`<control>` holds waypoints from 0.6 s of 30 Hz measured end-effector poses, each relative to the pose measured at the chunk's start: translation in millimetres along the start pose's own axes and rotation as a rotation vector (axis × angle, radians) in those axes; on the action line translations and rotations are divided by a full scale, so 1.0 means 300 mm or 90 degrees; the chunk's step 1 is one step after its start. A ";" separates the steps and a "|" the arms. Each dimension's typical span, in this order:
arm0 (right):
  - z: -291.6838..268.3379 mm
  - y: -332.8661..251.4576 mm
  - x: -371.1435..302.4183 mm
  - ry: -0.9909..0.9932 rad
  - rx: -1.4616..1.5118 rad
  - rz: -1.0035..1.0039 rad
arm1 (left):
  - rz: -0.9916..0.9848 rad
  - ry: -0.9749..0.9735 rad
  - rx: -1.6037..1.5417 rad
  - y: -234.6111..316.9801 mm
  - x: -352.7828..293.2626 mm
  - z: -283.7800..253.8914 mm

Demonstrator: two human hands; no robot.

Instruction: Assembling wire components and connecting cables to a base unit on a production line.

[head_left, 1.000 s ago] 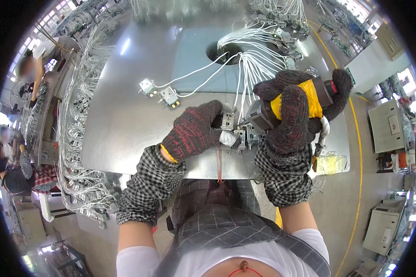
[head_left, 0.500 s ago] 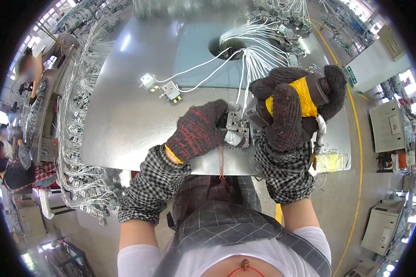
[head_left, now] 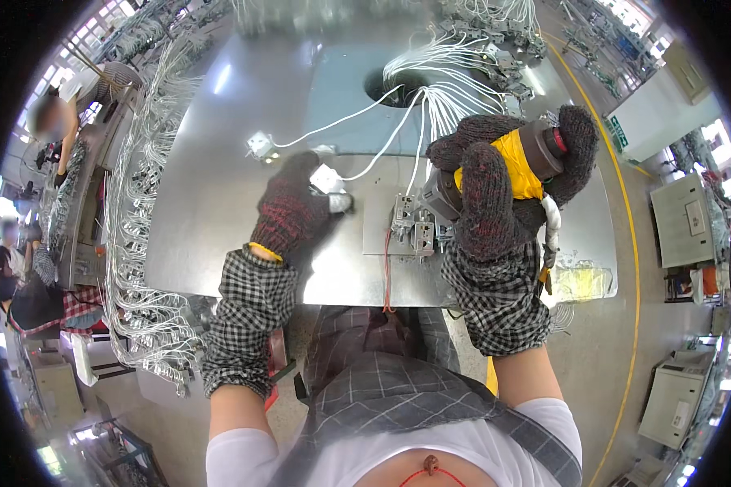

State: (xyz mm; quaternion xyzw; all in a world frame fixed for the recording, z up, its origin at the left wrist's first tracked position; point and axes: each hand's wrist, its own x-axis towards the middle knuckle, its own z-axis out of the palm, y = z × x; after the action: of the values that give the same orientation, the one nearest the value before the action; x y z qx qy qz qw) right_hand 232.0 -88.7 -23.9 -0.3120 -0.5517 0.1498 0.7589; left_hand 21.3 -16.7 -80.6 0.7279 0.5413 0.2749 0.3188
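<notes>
My left hand, in a dark knitted glove with red flecks, has its fingers and thumb closed round a small metallic connector block on a white wire. The glove covers part of that block. A second connector block lies to its upper left, wired the same way. My right hand, gloved too, grips a dark, bulky handheld tool wrapped in yellow tape, with a red spot at its far end. The tool's near end sits beside a small metal fixture at the table's front.
White wires fan out of a round hole in the metal table, with several connectors at the far right. More wired parts hang along the left side. A red cord runs over the front edge. People work at the far left.
My left hand has left the fixture, moving left and away from me, and closed on the connector block that lay on the table. My right hand and the tool have shifted slightly left.
</notes>
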 end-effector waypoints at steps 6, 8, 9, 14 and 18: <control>0.016 -0.007 0.006 0.074 0.075 0.011 | 0.166 -0.218 -0.483 0.036 -0.039 0.059; -0.021 0.041 0.021 0.027 0.011 -0.063 | 0.060 -0.308 -0.563 0.044 -0.062 0.038; -0.021 0.044 0.036 -0.019 -0.063 -0.137 | 0.087 -0.264 -0.503 0.048 -0.083 0.046; -0.062 -0.008 0.083 0.135 0.049 -0.072 | 0.088 -0.222 -0.361 0.115 -0.054 0.068; -0.064 0.009 0.099 0.105 0.123 -0.095 | 0.202 -0.121 -0.301 0.069 -0.065 0.081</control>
State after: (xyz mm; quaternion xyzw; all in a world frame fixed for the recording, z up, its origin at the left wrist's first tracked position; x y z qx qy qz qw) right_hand 260.5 -75.5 -7.3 -0.2064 -0.4923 0.1193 0.8372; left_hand 46.9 -43.9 -81.7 0.7316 0.3094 0.3703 0.4815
